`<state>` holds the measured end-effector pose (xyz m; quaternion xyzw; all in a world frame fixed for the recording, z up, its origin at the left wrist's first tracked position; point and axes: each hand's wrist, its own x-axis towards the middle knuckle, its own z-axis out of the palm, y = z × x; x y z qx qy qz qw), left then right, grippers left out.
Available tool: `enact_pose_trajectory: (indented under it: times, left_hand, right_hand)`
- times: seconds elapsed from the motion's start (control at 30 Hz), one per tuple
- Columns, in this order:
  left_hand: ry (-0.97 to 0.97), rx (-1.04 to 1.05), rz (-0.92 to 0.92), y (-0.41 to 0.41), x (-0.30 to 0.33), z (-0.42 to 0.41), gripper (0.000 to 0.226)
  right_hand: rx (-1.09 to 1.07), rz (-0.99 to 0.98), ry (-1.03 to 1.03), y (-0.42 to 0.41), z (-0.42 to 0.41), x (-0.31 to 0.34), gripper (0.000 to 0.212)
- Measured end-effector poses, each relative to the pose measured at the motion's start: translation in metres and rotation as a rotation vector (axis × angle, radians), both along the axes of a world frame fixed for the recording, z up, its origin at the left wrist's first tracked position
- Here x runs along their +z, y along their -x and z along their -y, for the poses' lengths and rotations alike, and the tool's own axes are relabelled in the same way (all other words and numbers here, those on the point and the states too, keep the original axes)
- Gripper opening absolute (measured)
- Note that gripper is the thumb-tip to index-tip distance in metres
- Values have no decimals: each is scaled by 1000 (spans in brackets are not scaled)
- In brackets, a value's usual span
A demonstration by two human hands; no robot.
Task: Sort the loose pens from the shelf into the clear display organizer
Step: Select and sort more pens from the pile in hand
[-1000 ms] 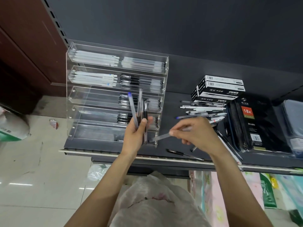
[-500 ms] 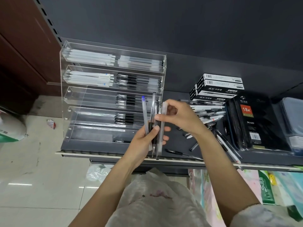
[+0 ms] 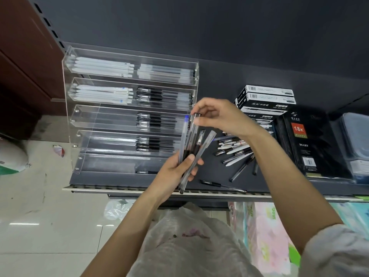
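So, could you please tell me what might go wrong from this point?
The left hand holds a fanned bundle of pens low down, so one could slip out while the right hand pinches a top end. The lone black pen lies near the shelf edge and might get knocked off.

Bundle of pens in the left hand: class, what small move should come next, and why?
Probably lift out the one pen that the right hand pinches by its top. The left hand grips the bundle upright beside the clear organizer, whose lower trays have room, so that pen can go in.
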<state>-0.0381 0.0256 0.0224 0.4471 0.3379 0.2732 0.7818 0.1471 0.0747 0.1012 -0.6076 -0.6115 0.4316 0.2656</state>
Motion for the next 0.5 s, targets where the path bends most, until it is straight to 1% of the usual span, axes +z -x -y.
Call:
enact_pose_trajectory:
  times: [0.07, 0.1, 0.23, 0.33, 0.4, 0.43, 0.5]
  left_hand:
    - [-12, -6, -8, 0, -1, 0, 18]
    - [-16, -6, -11, 1, -1, -1, 18]
    - [-40, -9, -32, 1, 5, -5, 22]
    - [-75, -98, -79, -2, 9, -8, 22]
    - [-72, -141, -113, -2, 6, -8, 18]
    - [-61, -141, -122, 0, 2, -8, 16]
    - [-8, -90, -104, 4, -3, -9, 21]
  right_hand:
    - [67, 87, 15, 0, -2, 4, 16]
    - [73, 96, 6, -2, -2, 7, 16]
    - [-37, -64, -84, -14, 6, 17, 10]
    - [-79, -95, -126, -18, 17, 21, 8]
    - [-120, -119, -153, -22, 20, 30, 9]
    - [-154, -134, -181, -27, 20, 36, 9]
    - [-247, -178, -249, -40, 23, 49, 11]
